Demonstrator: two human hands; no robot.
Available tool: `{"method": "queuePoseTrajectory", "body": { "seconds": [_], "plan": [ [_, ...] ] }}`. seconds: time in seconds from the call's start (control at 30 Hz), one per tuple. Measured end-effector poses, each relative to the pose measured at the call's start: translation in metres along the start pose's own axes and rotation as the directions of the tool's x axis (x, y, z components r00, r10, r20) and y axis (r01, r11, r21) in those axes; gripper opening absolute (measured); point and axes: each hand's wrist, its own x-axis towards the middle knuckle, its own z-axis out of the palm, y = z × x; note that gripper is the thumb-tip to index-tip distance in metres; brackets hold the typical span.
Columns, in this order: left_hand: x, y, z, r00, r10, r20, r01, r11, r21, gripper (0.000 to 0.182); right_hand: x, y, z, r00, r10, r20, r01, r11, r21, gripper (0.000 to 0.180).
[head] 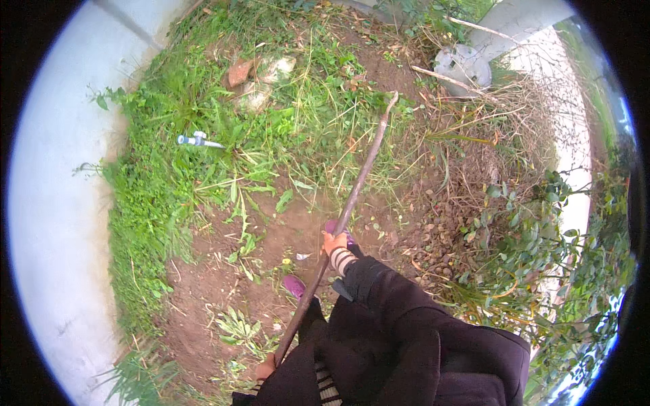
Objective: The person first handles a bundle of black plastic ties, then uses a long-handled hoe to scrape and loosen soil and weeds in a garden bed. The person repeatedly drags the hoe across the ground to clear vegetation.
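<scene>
A long, slightly bent wooden stick [363, 175] runs diagonally from the lower middle up to the weeds. My right hand [335, 243] is closed around its middle, above my purple shoes. Near the stick's lower end, my left hand [265, 366] grips it close to my body, partly hidden by my dark clothing. The far end of the stick lies over green weeds [325, 127] beside bare soil; whether it touches the ground I cannot tell.
A white wall [61, 203] borders the left side. A plastic pipe with a tap [199, 139] stands in the weeds. Stones [254, 96] lie beyond. Dry twigs [523, 116], a grey post with a round base [462, 68] and a leafy shrub [548, 238] are on the right.
</scene>
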Motion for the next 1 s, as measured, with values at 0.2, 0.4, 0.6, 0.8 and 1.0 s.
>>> {"method": "queuePoseTrajectory", "body": {
  "seconds": [0.2,0.4,0.6,0.8,1.0],
  "plan": [
    [0.013,0.075,-0.064,0.97,0.145,-0.193,-0.196,0.941,-0.277,0.034,-0.01,-0.076,-0.015,0.898,-0.298,-0.324,0.314,0.95,-0.005,0.025],
    [0.012,0.137,-0.113,0.825,0.208,-0.525,-0.271,0.961,-0.045,0.033,0.02,-0.176,-0.046,0.92,-0.33,-0.212,0.342,0.939,0.024,0.018],
    [-0.036,-0.002,-0.061,0.965,0.158,-0.211,-0.215,0.934,-0.285,0.035,-0.06,-0.04,0.04,0.959,-0.213,-0.187,0.175,0.965,-0.197,0.016],
    [-0.072,-0.147,0.012,0.99,0.042,-0.138,-0.049,0.998,-0.047,0.034,-0.095,0.097,0.112,0.996,0.086,-0.011,-0.08,0.965,0.251,0.031],
    [0.0,-0.053,-0.017,0.926,0.132,-0.354,-0.158,0.986,-0.045,0.033,-0.024,0.014,0.061,0.941,-0.145,-0.305,0.137,0.989,-0.048,0.031]
  ]
}}
